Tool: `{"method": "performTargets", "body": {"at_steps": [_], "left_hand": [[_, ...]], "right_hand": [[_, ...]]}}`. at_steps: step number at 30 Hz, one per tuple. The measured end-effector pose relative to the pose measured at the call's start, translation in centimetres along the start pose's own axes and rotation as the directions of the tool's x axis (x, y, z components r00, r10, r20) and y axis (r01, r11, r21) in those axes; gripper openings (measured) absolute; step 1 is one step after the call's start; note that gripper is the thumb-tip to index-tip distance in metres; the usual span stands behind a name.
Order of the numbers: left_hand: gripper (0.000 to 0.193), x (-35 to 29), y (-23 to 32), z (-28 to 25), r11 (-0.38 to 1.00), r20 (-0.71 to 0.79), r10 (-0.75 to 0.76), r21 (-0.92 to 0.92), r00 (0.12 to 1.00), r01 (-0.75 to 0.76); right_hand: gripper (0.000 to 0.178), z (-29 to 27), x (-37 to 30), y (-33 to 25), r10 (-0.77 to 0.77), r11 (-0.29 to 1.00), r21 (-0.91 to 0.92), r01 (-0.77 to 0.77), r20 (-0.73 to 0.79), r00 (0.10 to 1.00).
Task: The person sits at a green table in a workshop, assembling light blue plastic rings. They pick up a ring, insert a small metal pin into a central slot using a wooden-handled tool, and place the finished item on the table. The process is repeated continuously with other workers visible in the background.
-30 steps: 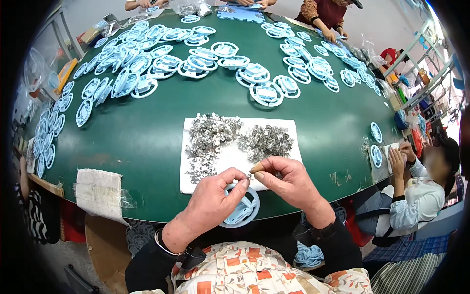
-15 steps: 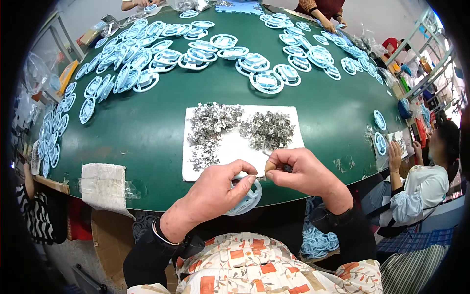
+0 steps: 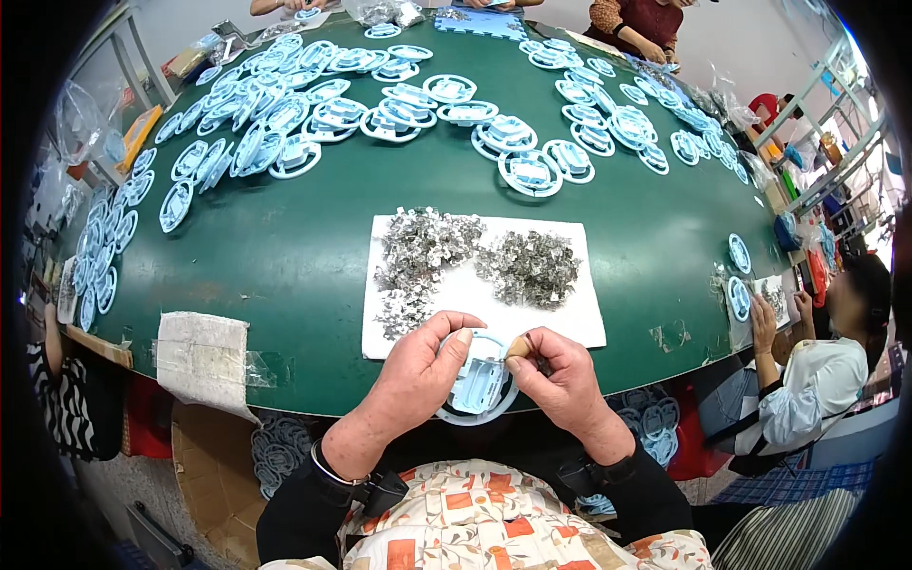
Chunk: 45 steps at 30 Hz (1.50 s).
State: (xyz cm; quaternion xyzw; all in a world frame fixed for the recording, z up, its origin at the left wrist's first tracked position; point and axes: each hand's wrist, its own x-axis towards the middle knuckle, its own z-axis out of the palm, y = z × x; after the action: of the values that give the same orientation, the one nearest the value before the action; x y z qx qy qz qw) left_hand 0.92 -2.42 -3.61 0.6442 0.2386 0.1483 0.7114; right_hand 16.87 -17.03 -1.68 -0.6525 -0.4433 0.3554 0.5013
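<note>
A light blue, round plastic part (image 3: 480, 385) with a raised middle is tilted in front of me, at the table's near edge. My left hand (image 3: 418, 375) is closed on its left side, thumb over the rim. At the part's upper right rim, my right hand (image 3: 562, 380) is pinched, with a tan cover on one fingertip. Small dark pieces, apparently metal clips, show partly between its curled fingers. Just beyond my hands lies a white board (image 3: 456, 328), bearing one pile of shiny metal clips (image 3: 423, 247) at left and a darker pile of clips (image 3: 530, 266) at right.
Many light blue round parts (image 3: 285, 114) spread over the far side of the green table (image 3: 304, 237). A whitish cloth pad (image 3: 201, 361) is taped at the near left edge. More blue parts (image 3: 275, 451) lie below the table. A co-worker (image 3: 807, 351) sits at the right.
My right hand has come down and in to the blue part's rim; before, it was pinched apart from it. The part now faces up more, showing its middle. The view has shifted slightly.
</note>
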Motion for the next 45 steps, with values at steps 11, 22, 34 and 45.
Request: {"method": "performTargets", "body": {"at_steps": [11,22,34,45], "left_hand": [[0.029,0.6,0.4,0.1,0.879,-0.130,-0.036,-0.476,0.991,-0.031],[0.044,1.6,3.7,-0.3,0.989,0.114,-0.007,-0.143,0.994,0.024],[0.054,1.5,1.7,0.6,0.945,0.110,-0.119,-0.291,0.987,0.147],[0.050,1.3,-0.3,1.1,0.976,0.070,-0.140,-0.159,0.988,0.150]], "right_hand": [[0.010,-1.2,-0.8,0.8,0.082,0.880,0.474,0.019,-0.191,0.978],[0.002,-3.1,-1.1,0.6,0.123,0.945,0.283,-0.165,0.161,0.979],[0.005,-2.0,-1.0,1.3,-0.007,0.948,0.311,0.067,-0.191,0.982],[0.007,-1.3,0.3,2.0,-0.216,0.968,-0.173,0.182,-0.207,0.954]]}}
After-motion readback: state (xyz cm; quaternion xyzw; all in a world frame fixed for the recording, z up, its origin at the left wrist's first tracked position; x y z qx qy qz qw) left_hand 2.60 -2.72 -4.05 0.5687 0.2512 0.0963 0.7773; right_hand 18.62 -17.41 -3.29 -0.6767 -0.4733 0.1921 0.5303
